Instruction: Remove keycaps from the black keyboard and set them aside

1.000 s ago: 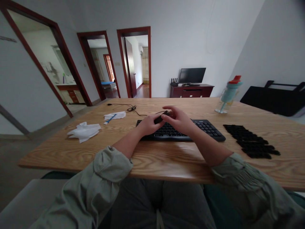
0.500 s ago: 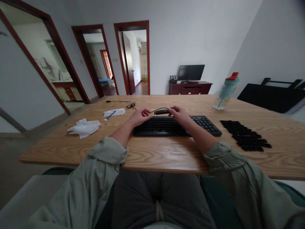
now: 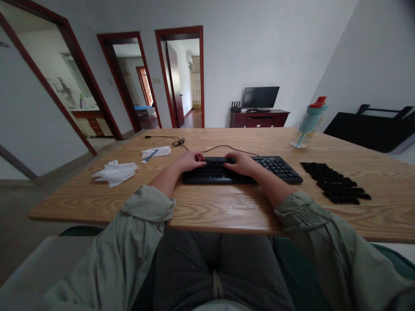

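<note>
I saw left hand point(image 3: 192, 160) and right hand point(image 3: 240, 163) curled on ends of black bar point(image 3: 220, 160), lying along keyboard point(image 3: 279, 169) top edge on desk point(image 3: 227, 207). My read: seating bar; next move needed even push.

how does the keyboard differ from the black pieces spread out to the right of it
The keyboard is one long slab; the black pieces are many small loose bits. The left hand and right hand rest on the keyboard; the black pieces lie untouched. A cable leaves the keyboard; the pieces have none. Both are black, flat on the table.
</note>
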Demonstrator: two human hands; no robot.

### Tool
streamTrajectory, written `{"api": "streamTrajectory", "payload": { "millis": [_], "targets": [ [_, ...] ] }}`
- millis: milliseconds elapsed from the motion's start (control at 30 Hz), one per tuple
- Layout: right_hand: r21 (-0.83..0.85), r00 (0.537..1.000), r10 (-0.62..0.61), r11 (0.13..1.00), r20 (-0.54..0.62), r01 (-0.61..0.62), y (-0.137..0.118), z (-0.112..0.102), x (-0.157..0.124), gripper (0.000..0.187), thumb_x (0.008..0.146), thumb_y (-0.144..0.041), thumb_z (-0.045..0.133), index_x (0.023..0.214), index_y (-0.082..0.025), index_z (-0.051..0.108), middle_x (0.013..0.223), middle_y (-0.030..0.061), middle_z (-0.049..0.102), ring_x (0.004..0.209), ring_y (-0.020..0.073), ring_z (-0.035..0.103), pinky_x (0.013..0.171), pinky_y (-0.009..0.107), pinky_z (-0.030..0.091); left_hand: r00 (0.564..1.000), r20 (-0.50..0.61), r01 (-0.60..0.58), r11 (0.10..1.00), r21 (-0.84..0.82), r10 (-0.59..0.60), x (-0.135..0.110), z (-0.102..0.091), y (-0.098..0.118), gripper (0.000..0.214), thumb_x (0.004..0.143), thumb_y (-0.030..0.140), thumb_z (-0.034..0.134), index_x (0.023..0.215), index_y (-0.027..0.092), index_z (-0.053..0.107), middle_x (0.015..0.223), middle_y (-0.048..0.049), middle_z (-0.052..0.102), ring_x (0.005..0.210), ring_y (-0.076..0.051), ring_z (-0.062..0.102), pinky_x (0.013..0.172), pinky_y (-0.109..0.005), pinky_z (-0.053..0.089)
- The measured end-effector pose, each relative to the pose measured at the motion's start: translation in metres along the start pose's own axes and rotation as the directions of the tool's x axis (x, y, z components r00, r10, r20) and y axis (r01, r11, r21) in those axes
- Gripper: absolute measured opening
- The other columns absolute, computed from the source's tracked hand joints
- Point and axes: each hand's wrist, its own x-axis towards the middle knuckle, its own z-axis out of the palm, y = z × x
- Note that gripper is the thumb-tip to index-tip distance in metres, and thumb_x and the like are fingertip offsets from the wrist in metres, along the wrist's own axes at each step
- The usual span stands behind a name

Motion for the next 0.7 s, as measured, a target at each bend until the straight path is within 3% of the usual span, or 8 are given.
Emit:
{"api": "streamTrajectory", "payload": {
  "millis": [333, 700],
  "targets": [
    [-0.056, 0.999, 0.017, 0.998, 0.051, -0.014, -0.0044, -0.0025, -0.001, 0.03, 0.082, -0.034, 0.065, 0.107, -0.019, 0.071, 0.104, 0.0082, 0.071, 0.094, 0.0206, 0.064, 0.086, 0.03, 0.047, 0.999, 0.017, -0.036, 0.996, -0.086, 0.037, 0.0019, 0.0021, -0.0081, 0.037, 0.071, 0.033, 0.069, 0.104, 0.017, 0.067, 0.083, -0.0017, 0.067, 0.075, -0.014, 0.06, 0.068, -0.025, 0.046],
    [-0.053, 0.998, 0.029, 0.998, 0.057, -0.026, -0.0027, -0.002, -0.0005, 0.03, 0.082, -0.033, 0.064, 0.108, -0.019, 0.071, 0.105, 0.0076, 0.071, 0.094, 0.0197, 0.063, 0.086, 0.028, 0.047, 0.984, -0.16, -0.099, 0.989, -0.111, 0.08, -0.0006, -0.0008, 0.0006, 0.029, 0.071, 0.026, 0.063, 0.098, 0.015, 0.068, 0.079, -0.0017, 0.066, 0.069, -0.012, 0.056, 0.067, -0.025, 0.047]
  ]
}}
